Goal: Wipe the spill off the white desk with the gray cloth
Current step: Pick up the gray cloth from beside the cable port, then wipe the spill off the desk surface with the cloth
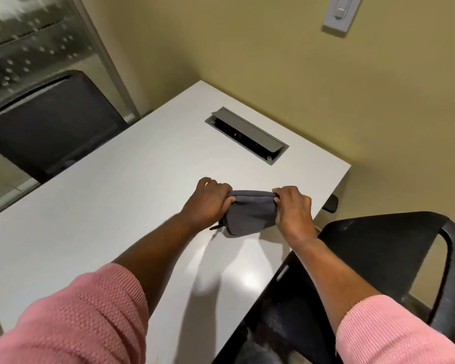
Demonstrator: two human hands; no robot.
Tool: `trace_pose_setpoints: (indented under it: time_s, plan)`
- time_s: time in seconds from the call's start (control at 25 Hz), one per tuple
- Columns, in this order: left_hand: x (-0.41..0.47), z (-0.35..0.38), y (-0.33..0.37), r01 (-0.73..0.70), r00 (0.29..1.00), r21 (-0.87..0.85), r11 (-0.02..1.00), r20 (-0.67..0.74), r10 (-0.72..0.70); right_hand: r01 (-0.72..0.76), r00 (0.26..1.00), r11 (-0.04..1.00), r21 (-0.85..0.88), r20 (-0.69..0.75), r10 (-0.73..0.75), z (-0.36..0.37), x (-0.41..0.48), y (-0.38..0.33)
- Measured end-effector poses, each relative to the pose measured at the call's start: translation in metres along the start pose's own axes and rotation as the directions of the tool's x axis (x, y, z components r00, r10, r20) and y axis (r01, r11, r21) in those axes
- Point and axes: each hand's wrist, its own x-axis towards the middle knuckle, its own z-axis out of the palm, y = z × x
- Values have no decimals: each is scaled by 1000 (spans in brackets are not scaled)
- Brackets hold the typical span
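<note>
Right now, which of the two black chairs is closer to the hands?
The chair at the desk's right edge, just below the right hand. The other chair sits across the desk, far left.

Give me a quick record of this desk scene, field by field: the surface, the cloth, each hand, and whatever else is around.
surface: white rectangular desk
cloth: folded gray fabric cloth, held over the desk
left hand: left hand gripping the cloth's left end
right hand: right hand gripping its right end
desk fitting: gray metal cable box, lid open
seating: black mesh chair far left; black plastic chair right
spill: none clearly visible
</note>
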Motion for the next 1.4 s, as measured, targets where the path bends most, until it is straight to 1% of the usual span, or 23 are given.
trace_pose_setpoints:
  time_s: [0.12,0.2,0.24,0.32,0.44,0.56,0.64,0.72,0.88,1.08,1.2,1.32,1.4]
  plan:
    - [-64,-19,-10,97,995,-86,991,41,-94,73,996,996,44,45,-75,-15,-30,-32]
    - [-101,-25,-10,160,986,-147,976,72,-151,102,989,993,66,104,-109,-24,-45,-43]
    - [-124,-30,-9,175,984,-157,972,67,-167,131,982,988,78,129,-141,-29,-55,-53]
    - [-170,-40,-6,162,987,-113,980,28,-160,216,957,973,78,180,-226,-38,-73,-74]
    - [-240,-50,-6,191,981,-28,981,1,-192,356,893,933,48,277,-355,-43,-100,-113]
    - [-303,-41,-1,242,970,-25,970,6,-241,461,822,887,24,364,-438,-34,-132,-138]
    - [-346,-32,4,274,962,-15,962,13,-273,504,778,863,32,418,-469,-26,-157,-156]
    - [-381,-25,8,308,952,-1,952,0,-308,535,746,843,51,441,-500,-19,-174,-173]
    - [-430,-9,22,389,920,-26,921,-24,-390,574,686,814,87,492,-536,-4,-193,-192]
    - [-462,17,50,536,844,-65,842,20,-536,645,559,745,173,559,-613,13,-200,-198]
    - [-475,36,72,647,761,-94,757,28,-648,682,460,682,265,569,-681,26,-199,-199]
    - [-479,53,101,739,668,-146,658,32,-743,718,334,590,368,562,-757,35,-194,-195]
    - [-480,64,121,760,643,-150,632,30,-766,715,297,569,406,560,-773,36,-194,-188]
